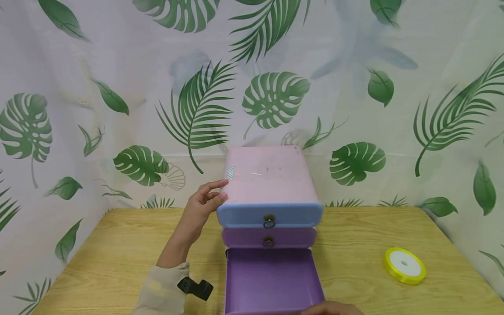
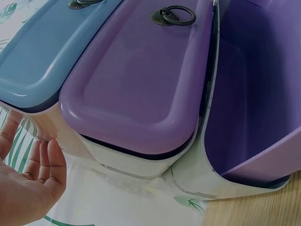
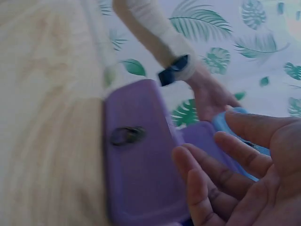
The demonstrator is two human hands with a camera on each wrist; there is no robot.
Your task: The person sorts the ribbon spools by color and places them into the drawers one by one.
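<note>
A small drawer cabinet (image 1: 271, 175) with a pink top stands against the backdrop. Its blue top drawer (image 1: 244, 216) and purple middle drawer (image 1: 244, 238) are closed, each with a ring handle. The purple bottom drawer (image 1: 271, 280) is pulled out and bare inside. My left hand (image 1: 201, 210) rests its fingertips against the cabinet's upper left side, fingers relaxed. At the pulled-out drawer's front right corner is my right hand (image 1: 334, 308), mostly cut off in the head view. The right wrist view shows its loosely bent fingers (image 3: 225, 179) beside the drawer front (image 3: 146, 183), holding nothing.
A yellow-rimmed roll of ribbon or tape (image 1: 404, 265) with a white face lies on the wooden table (image 1: 354, 245), right of the cabinet. Behind the table hangs a leaf-patterned cloth (image 1: 267, 57). A black band (image 1: 195, 288) is on the left wrist.
</note>
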